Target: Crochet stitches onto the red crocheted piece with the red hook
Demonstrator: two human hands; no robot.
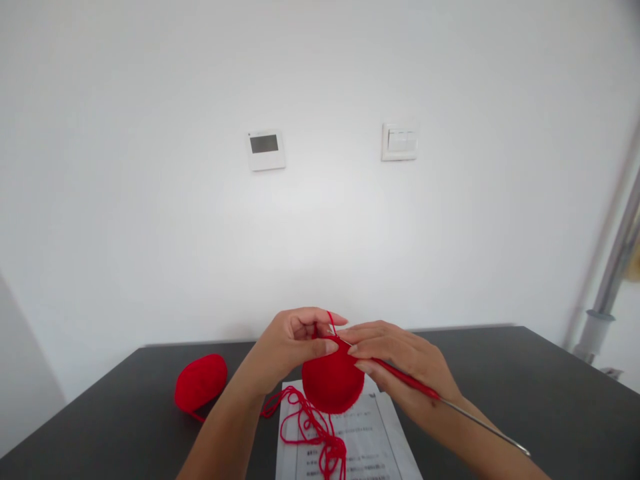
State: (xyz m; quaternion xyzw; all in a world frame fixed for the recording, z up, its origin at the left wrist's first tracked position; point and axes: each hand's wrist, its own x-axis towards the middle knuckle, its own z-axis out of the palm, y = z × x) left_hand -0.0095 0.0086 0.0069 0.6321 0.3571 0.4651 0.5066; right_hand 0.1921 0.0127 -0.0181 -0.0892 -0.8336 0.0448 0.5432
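My left hand [303, 340] pinches the top edge of a round red crocheted piece [333, 383], with red yarn running up over its index finger. In my right hand [400, 353] is a crochet hook [410, 381] with a red grip and metal ends. Its tip meets the top edge of the piece beside the left fingertips, where a strand of yarn comes down to it. The piece hangs above a printed sheet, and loose red yarn [333, 447] lies tangled below it.
A red yarn ball [201, 383] sits at the left on the dark table [480, 360]. Printed paper [370, 440] lies in the front middle. Behind stands a white wall with a thermostat panel [266, 151] and a switch [399, 142]. Pipes [615, 273] stand at the right.
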